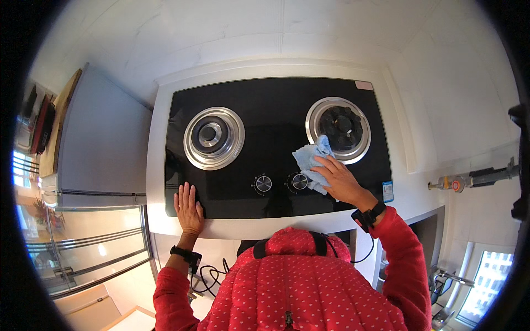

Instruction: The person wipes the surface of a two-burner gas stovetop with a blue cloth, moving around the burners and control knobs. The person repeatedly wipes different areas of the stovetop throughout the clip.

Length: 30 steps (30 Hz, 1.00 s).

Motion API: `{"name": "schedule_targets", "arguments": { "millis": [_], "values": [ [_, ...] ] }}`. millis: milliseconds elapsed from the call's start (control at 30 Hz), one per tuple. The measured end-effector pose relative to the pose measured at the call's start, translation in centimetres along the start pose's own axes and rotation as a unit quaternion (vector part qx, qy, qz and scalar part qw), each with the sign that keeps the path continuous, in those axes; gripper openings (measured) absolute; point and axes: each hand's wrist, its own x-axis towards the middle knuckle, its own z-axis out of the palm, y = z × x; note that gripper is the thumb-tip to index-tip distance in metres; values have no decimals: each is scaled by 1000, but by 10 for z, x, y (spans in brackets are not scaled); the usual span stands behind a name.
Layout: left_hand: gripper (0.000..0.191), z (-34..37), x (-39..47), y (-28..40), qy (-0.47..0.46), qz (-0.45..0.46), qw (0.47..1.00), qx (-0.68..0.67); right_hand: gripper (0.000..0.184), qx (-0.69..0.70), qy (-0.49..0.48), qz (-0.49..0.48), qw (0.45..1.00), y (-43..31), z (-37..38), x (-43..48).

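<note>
A black glass gas cooktop (273, 120) with two burners is set into the white counter before me. My right hand (341, 180) presses a light blue cloth (310, 157) onto the glass, just in front of the right burner (341, 128). Part of the cloth reaches the burner's steel ring, and its lower part lies beside the right control knob (299, 181). My left hand (189, 209) rests flat on the front left corner of the cooktop, holding nothing. The left burner (211, 134) and left control knob (263, 183) are uncovered.
A grey refrigerator (103, 140) stands left, with a wooden board (60, 124) on top. A gas valve with pipe (455, 184) juts from the right wall. Black cables (209, 277) hang from my wrist straps. A sticker (387, 191) marks the cooktop's right edge.
</note>
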Motion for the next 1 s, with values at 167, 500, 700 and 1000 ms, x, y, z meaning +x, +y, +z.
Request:
{"name": "schedule_targets", "arguments": {
  "millis": [167, 500, 700, 1000],
  "values": [
    [56, -2, 0, 0, 2, -3, 1000, -18, 64, -17, -12, -57, 998, 10, -1, 42],
    [58, -3, 1, 0, 3, -13, 1000, -19, 58, 36, 58, -67, 995, 23, 1, 147],
    [58, -4, 5, -2, 5, -13, 1000, -4, 59, 22, 1, -139, 990, -12, 13, 182],
    [58, -2, 4, -4, 8, -12, 1000, -7, 55, 59, -103, -204, 972, -24, 3, 141]
  ]
}}
